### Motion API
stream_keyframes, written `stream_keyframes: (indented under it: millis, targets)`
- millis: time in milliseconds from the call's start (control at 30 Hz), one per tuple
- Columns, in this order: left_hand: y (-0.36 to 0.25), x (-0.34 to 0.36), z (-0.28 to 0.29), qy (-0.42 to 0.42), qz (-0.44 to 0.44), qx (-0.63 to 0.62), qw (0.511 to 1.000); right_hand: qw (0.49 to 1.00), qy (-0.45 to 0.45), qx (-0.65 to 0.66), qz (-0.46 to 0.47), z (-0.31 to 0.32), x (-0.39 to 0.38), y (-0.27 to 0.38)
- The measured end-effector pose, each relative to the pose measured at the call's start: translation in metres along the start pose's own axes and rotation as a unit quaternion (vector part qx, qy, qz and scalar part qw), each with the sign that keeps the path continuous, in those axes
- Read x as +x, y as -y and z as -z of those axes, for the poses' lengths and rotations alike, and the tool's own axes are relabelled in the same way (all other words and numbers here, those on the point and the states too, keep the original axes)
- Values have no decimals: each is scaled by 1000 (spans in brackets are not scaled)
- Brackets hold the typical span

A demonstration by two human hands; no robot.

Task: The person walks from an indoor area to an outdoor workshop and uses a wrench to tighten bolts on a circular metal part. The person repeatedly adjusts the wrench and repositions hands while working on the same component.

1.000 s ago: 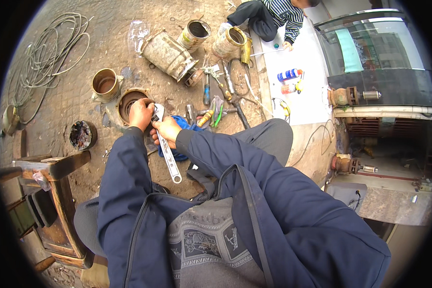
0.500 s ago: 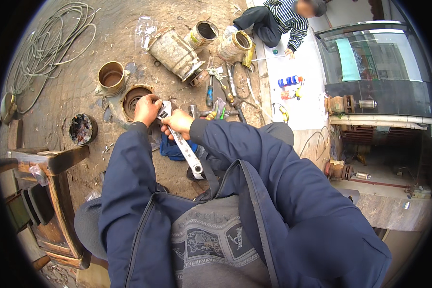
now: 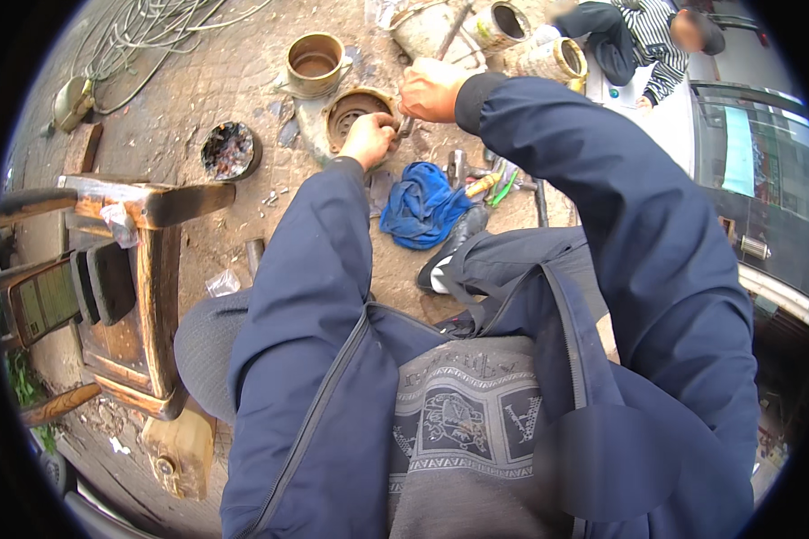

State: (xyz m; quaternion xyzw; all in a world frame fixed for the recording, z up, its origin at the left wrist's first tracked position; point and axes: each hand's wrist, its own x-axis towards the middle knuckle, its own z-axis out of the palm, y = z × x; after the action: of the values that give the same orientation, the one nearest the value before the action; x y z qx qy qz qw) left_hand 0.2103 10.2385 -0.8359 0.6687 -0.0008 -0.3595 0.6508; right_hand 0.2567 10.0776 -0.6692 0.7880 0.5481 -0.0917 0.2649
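My right hand (image 3: 430, 90) is closed in a fist round an adjustable wrench (image 3: 455, 32), whose narrow bar sticks out beyond the fist. The wrench's jaw lies low by the flange, mostly hidden by my fingers. At the rim of a rusty round metal housing (image 3: 343, 110), my left hand (image 3: 368, 139) has its fingers curled at the wrench's head end. The housing lies open side up, with a slotted inside. Just beyond it stands a brass-coloured metal cup-like casing (image 3: 315, 63). A bunched blue cloth (image 3: 420, 208) lies close to my shoe.
A tin of dark scraps (image 3: 230, 151) stands left of the housing, beyond a wooden chair (image 3: 153, 296). Coiled cable (image 3: 144, 45) lies far left. Hammers and tools (image 3: 541, 202) sit right of the cloth. Metal cylinders (image 3: 499, 25) and a seated person (image 3: 643, 36) are at far right.
My right hand has swung the wrench away from me, so its handle now points to the far side. My left hand stays by the housing. The whole view has shifted left.
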Motion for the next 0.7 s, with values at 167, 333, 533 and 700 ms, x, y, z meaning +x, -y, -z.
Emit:
stream_keyframes:
  millis: [167,333,533,700]
  targets:
    - [8,9,-1,3,-70,95,993,989,-101,76,-75,3,-18,9]
    - [3,3,-7,-30,-122,238,963,900,14,330,-284,-11,-74,47]
    - [3,0,-10,-58,-156,263,950,544,96,699,-454,-24,-96,97]
    - [-2,-6,-10,-73,-153,272,947,321,46,829,-456,-19,-86,129]
